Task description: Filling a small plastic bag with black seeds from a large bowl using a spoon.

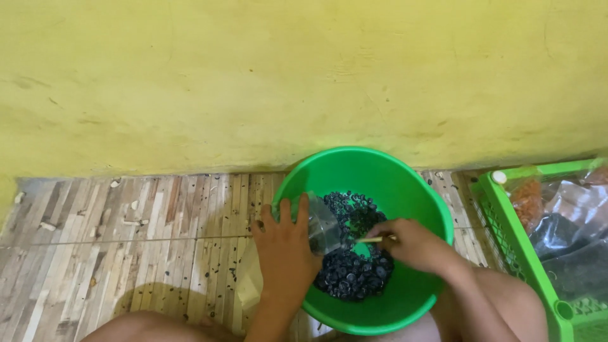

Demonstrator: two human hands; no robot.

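Observation:
A bright green plastic basin [405, 183] stands on the floor against the yellow wall, with a heap of small dark round pieces [354, 269] in its bottom. My left hand [285, 247] grips a small clear plastic cup [324, 225], tilted on its side over the heap with its mouth towards the right. My right hand [415, 244] reaches in from the right and pinches a thin pale stick [369, 239], whose tip points at the cup's mouth. Both hands are inside the basin's rim. My bare knees show at the bottom edge.
A green plastic crate [516, 250] at the right holds clear bags with orange and dark contents. The wood-pattern floor [126, 253] to the left is strewn with small dark specks and pale bits. A clear plastic bag [250, 278] lies beside the basin.

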